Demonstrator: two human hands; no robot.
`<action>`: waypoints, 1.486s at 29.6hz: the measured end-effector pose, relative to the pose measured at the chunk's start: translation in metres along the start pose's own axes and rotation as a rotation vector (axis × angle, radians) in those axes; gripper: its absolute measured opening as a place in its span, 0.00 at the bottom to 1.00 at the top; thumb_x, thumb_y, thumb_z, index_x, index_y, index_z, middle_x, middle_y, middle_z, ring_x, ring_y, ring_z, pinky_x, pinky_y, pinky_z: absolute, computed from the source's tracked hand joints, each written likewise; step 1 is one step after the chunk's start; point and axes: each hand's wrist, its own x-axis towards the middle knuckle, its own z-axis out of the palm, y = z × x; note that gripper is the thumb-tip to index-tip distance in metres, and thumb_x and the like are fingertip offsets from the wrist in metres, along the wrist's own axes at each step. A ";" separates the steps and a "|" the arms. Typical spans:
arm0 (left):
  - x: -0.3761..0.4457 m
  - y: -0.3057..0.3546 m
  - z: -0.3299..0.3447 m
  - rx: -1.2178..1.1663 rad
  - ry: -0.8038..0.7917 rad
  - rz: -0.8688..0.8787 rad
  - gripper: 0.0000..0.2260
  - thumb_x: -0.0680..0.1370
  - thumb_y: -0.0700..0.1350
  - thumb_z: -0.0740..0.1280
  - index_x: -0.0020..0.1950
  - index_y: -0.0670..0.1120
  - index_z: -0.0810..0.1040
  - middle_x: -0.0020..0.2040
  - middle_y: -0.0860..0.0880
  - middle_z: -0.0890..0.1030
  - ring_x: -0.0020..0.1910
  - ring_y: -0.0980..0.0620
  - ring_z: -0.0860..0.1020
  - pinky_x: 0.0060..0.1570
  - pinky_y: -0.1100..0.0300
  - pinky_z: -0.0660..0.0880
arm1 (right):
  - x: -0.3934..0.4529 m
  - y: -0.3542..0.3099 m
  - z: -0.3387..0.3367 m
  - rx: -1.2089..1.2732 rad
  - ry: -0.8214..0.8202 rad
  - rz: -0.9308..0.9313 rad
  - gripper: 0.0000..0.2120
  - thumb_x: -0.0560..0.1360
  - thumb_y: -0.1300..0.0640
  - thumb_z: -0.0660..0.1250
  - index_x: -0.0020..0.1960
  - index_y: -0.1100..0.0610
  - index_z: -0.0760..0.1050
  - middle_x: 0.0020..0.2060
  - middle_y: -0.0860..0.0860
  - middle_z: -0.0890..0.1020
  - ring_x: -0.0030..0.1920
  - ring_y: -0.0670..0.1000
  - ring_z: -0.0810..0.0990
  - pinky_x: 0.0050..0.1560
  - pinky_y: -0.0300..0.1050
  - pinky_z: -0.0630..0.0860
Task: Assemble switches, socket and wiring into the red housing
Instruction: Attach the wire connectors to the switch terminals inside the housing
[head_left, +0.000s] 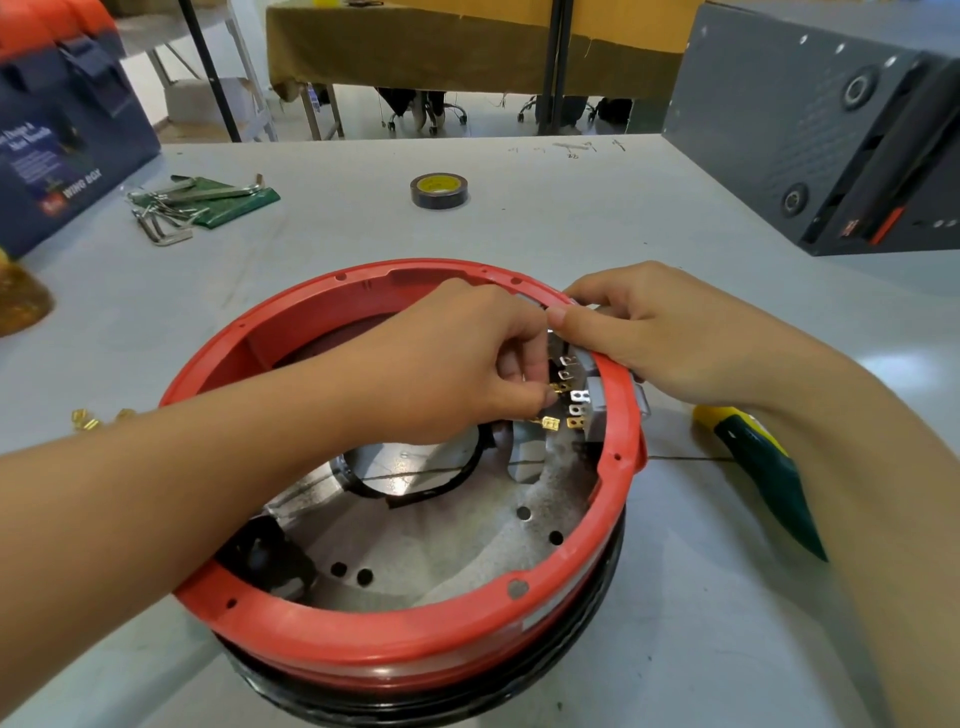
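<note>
Left hand (467, 364) reaches inside the red housing (395, 644), fingertips pinched tight on a small brass connector (551, 422) right beside the terminal tabs (574, 400) of the grey switch block (597, 402) at the right inner wall. Right hand (649, 332) curls over the rim from outside, gripping that block to steady it. Housing sits open-side up on the grey table (727, 623), near the front edge. Step in hand looks like wiring: pushing connectors onto switch tabs. Next move likely needs the connector lined up square with a free tab, then pressed on. Spare brass connectors (85, 420) lie at left; screwdriver (763, 467) at right, tape roll (439, 190) and hex keys (166, 218) farther back.
</note>
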 end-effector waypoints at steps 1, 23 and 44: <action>0.000 0.000 0.000 0.007 0.003 0.003 0.02 0.72 0.42 0.70 0.39 0.46 0.80 0.33 0.52 0.81 0.33 0.60 0.78 0.34 0.70 0.72 | 0.000 0.000 0.000 -0.001 0.000 -0.002 0.16 0.76 0.44 0.58 0.46 0.54 0.80 0.30 0.50 0.81 0.29 0.43 0.75 0.36 0.43 0.72; 0.000 0.001 0.008 0.015 0.076 -0.001 0.06 0.71 0.41 0.70 0.34 0.47 0.79 0.29 0.54 0.79 0.29 0.63 0.76 0.33 0.71 0.72 | -0.003 -0.003 0.000 -0.048 0.005 0.015 0.16 0.77 0.44 0.58 0.48 0.53 0.79 0.32 0.48 0.80 0.33 0.44 0.76 0.37 0.41 0.71; 0.001 -0.012 -0.008 0.087 -0.021 0.120 0.02 0.73 0.45 0.71 0.43 0.51 0.83 0.37 0.55 0.82 0.38 0.56 0.77 0.37 0.68 0.69 | -0.003 -0.003 0.000 -0.040 0.006 0.040 0.16 0.76 0.42 0.58 0.47 0.51 0.78 0.26 0.47 0.76 0.27 0.41 0.73 0.33 0.40 0.69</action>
